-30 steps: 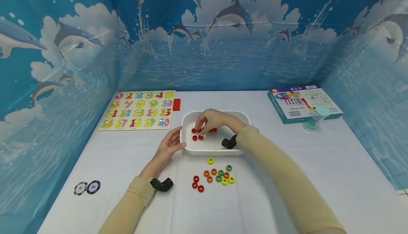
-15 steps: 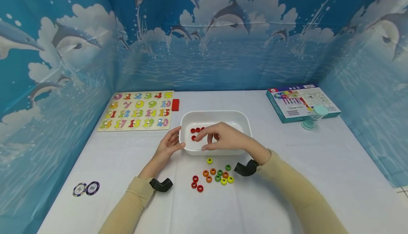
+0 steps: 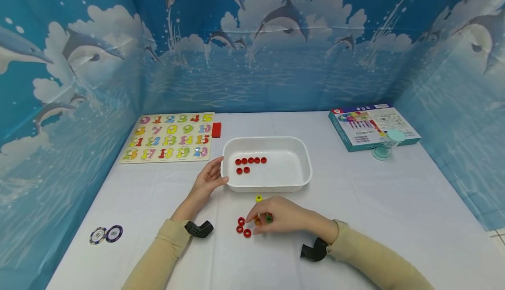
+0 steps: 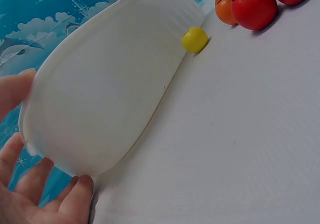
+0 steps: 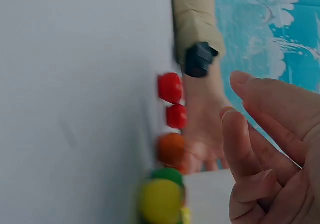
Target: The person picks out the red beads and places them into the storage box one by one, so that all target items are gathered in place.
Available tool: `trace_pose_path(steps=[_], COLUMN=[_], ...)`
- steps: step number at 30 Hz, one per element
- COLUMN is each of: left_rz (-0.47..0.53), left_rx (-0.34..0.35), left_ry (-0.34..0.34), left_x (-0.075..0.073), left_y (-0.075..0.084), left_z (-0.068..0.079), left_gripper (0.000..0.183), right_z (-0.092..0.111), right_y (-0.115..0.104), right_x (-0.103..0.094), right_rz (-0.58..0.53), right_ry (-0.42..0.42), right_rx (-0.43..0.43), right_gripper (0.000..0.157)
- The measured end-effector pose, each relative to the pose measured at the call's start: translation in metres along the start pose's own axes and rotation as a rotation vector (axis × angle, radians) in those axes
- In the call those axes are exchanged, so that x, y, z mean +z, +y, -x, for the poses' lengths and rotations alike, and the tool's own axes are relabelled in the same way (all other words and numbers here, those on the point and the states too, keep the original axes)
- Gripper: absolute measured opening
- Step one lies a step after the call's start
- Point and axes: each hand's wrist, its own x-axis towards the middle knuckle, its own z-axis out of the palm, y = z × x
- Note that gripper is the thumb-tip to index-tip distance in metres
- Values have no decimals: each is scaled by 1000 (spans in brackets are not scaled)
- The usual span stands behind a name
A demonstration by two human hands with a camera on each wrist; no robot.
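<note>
My left hand (image 3: 210, 180) holds the left end of a white tray (image 3: 292, 186), its fingers and thumb placed around the outer wall and rim. Inside the tray, several red beads (image 3: 250, 160) stand in two rows. Over the loose beads in front of the tray hovers my right hand (image 3: 282, 214), thumb and forefinger apart with nothing between them in the right wrist view. Red beads (image 3: 241, 221) lie just left of its fingertips. It partly covers orange beads (image 3: 257, 221) and a green bead (image 3: 269, 218). A yellow bead (image 3: 258, 198) sits beside the tray's front wall.
At the back left lies a number puzzle board (image 3: 169, 138) with a red block (image 3: 216, 130) beside it. A flat box (image 3: 375, 125) and a teal-capped sand timer (image 3: 388, 144) stand back right. Two round chips (image 3: 106, 234) lie front left.
My right hand has left the tray and come down toward me over the loose beads, uncovering the red beads in the tray. The left hand stays at the tray's end.
</note>
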Motion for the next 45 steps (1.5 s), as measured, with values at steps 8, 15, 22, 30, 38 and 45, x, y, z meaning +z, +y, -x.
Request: trace_pose_path(steps=[8, 15, 22, 30, 38, 45], left_rz=[1, 3, 10, 12, 32, 43], left_rx=[4, 12, 27, 9, 22, 18], left_ry=[-8, -10, -17, -7, -20, -14], left_x=[-1, -1, -1, -1, -1, -1], left_y=[0, -1, -2, -1, -1, -2], left_z=[1, 0, -1, -1, 0, -1], left_gripper=[63, 64, 64, 64, 62, 62], right_z=[2, 1, 0, -1, -22, -54], right_y=[7, 6, 6, -8, -15, 15], right_x=[24, 33, 37, 4, -70, -121], right_rz=[93, 128, 167, 60, 11, -61], right_ry=[11, 56, 90, 47, 12, -46], right_rx=[2, 5, 2, -41, -28, 53], right_gripper=[25, 20, 17, 16, 18, 21])
